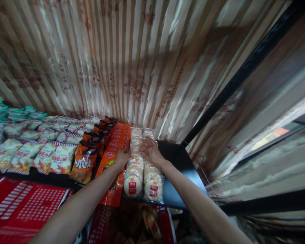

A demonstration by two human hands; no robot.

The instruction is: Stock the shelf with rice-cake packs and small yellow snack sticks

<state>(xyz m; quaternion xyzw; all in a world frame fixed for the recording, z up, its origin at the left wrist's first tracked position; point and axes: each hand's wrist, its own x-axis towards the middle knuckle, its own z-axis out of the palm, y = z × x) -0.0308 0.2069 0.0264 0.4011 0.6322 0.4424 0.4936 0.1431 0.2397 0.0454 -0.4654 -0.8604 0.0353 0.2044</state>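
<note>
Two rows of clear-wrapped packs of round pale crackers stand on a black shelf: a left row (133, 184) and a right row (153, 188), with red labels on the front packs. My right hand (150, 149) lies over the right row, its fingers spread and touching the wrappers. At the outer side of the left row is my left hand (123, 158), bent towards the packs. Its fingers look bunched and are partly hidden, so I cannot tell whether they grip a pack. Under and beside that hand runs a long orange printed strip of packaging (108, 154).
Left of the strip stand orange-and-black snack bags (83, 162), white snack bags (62, 159) and green packs (17, 113). The bare black shelf (176, 169) continues right. Red baskets (27, 203) sit below. Behind are a pleated curtain (132, 67) and a slanted black post (234, 81).
</note>
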